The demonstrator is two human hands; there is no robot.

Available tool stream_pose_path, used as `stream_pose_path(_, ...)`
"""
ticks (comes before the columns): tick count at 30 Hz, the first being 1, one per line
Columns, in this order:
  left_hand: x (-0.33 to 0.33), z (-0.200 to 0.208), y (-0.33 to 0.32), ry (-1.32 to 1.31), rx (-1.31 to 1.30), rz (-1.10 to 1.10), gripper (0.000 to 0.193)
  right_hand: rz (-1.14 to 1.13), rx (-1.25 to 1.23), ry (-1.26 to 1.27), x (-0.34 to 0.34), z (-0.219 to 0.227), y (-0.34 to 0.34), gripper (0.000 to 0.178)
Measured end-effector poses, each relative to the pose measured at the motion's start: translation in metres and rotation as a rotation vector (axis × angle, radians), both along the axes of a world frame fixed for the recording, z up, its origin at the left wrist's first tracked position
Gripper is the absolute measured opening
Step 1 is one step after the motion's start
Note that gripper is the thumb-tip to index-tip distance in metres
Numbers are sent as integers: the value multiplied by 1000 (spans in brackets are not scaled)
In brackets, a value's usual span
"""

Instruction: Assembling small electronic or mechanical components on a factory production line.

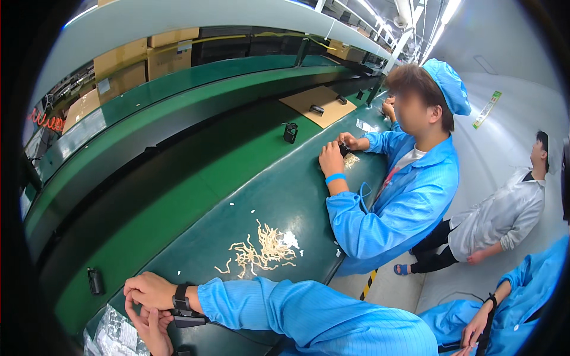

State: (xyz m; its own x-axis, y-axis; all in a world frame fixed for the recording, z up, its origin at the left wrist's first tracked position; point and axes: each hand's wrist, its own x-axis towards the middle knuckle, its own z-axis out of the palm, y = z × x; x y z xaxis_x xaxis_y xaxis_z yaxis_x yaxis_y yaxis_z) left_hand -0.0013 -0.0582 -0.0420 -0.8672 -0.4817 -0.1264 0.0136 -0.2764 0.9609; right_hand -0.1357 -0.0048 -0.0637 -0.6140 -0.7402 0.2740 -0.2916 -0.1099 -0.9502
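Note:
Both my hands meet at the lower left, over the near edge of the dark green worktop (pixel 297 207). My right hand (pixel 149 289), with a black strap at the wrist, is closed with its fingers curled down to the left hand. Just below, my left hand (pixel 153 330) has its thumb and fingers bent together. Whatever lies between them is hidden or too small to make out. A clear plastic bag (pixel 113 335) lies beside the hands. Beyond them, a small black cylindrical part (pixel 95 282) stands on the green belt (pixel 196 202). A pile of beige twisted strips (pixel 261 249) lies beyond my right forearm.
White scraps (pixel 289 240) sit by the strips. To the right, a co-worker in blue (pixel 392 196) handles a black part (pixel 344 149). Another black part (pixel 290 133) and a cardboard sheet (pixel 317 105) lie farther off. Two more people are at the right; cartons (pixel 122 71) line the shelf.

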Motion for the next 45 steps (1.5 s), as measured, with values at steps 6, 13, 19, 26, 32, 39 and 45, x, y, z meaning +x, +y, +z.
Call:
stream_pose_path(6, 3, -7, -6, 15, 11, -8, 73, 16, -23, -29, 1, 3, 1, 20)
stream_pose_path(13, 9, -5, -11, 37, 38, 4, 70, 34, -74, -64, 9, 7, -6, 21)
stream_pose_path(19, 1, -5, -6, 59, 91, -48, 61, 31, -42, -57, 2, 6, 7, 23)
stream_pose_path(26, 3, -5, -10, 66, 41, -83, 39, 24, -17, -84, 5, 12, 10, 25)
stream_pose_path(32, 4, -3, -10, 48, 56, -83, 36, 51, 15, -96, 6, 14, 12, 26)
stream_pose_path(39, 4, -1, -8, 59, 31, -97, 33, 79, -14, -96, 6, 16, 17, 26)
stream_pose_path(45, 5, -3, -9, 54, 1, -102, 32, 102, -46, -152, 7, 15, 19, 27)
